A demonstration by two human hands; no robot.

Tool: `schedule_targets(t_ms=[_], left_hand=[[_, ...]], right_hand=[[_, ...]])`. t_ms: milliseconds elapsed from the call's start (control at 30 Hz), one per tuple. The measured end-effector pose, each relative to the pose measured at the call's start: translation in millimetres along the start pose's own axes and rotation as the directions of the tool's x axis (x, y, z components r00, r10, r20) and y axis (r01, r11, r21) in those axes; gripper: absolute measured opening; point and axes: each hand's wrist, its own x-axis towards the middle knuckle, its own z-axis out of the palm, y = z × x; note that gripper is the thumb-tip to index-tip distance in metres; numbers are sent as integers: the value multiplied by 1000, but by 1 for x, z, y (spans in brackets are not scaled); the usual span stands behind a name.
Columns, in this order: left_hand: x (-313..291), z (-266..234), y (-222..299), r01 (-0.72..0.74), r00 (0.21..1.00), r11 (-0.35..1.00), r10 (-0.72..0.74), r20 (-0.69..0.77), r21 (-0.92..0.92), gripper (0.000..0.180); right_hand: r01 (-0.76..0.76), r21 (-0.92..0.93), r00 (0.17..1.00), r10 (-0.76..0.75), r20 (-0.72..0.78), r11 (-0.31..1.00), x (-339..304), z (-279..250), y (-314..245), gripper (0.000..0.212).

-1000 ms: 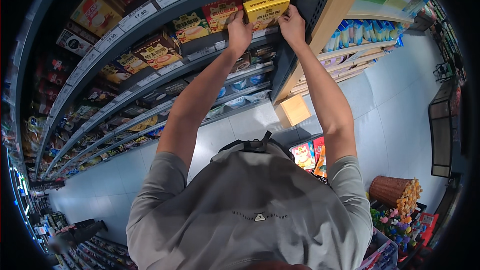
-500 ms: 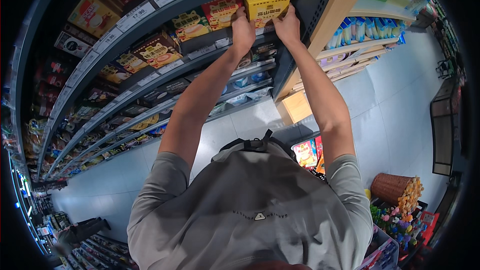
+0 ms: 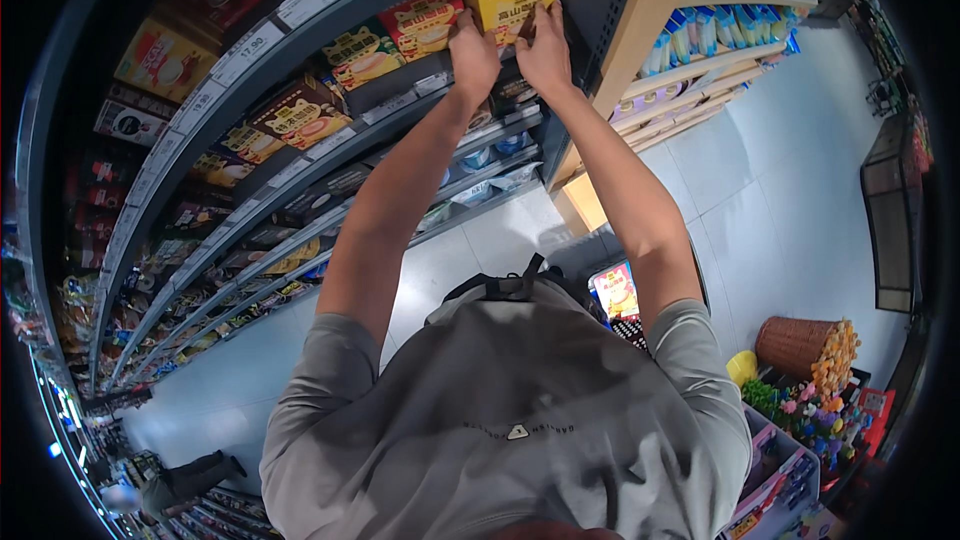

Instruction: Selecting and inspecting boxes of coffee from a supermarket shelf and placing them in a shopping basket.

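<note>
At the right end of a shelf stands a yellow box [image 3: 510, 0] with dark print and a picture on its front. My left hand [image 3: 474, 58] grips its lower left edge, fingertips at the gap beside a red box [image 3: 422, 20]. My right hand [image 3: 545, 52] has its bent fingers on the lower right of the yellow box's front, thumb beneath them. Left of the red box is a green box [image 3: 360, 56], and farther left a brown box [image 3: 300, 112], with cup pictures on their fronts.
A dark metal shelf rail [image 3: 395, 98] with price tags runs below the boxes. On the right rises a wooden shelf post [image 3: 640, 15]. A carrier with a bright box [image 3: 615, 292] is beside my body. A wicker basket [image 3: 785, 342] and flowers stand at the right; another person [image 3: 190, 480] is far left.
The yellow box now sits in line beside the red box, and my right hand has shifted from its side onto its front. The whole view has shifted slightly.
</note>
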Motion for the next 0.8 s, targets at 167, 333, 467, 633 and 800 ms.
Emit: schedule_targets(t_ms=[167, 333, 467, 633, 800], left_hand=[[-7, -20, 24, 20, 993, 1000, -22, 115, 18, 49], [-90, -68, 9, -112, 986, 953, 142, 89, -281, 39], [-223, -101, -73, 130, 918, 991, -117, 379, -9, 36], [-404, -168, -150, 467, 474, 676, -735, 485, 569, 37], [-538, -318, -288, 88, -136, 601, -783, 607, 795, 36]], right_hand=[[19, 239, 998, -6, -57, 971, -31, -31, 12, 55], [-233, 482, 943, 318, -102, 845, -137, -104, 93, 36], [-729, 272, 544, 773, -327, 628, -295, -187, 196, 32], [-918, -285, 371, 850, -374, 275, -469, -249, 216, 35], [-878, -414, 317, 940, -128, 240, -541, -218, 248, 46]])
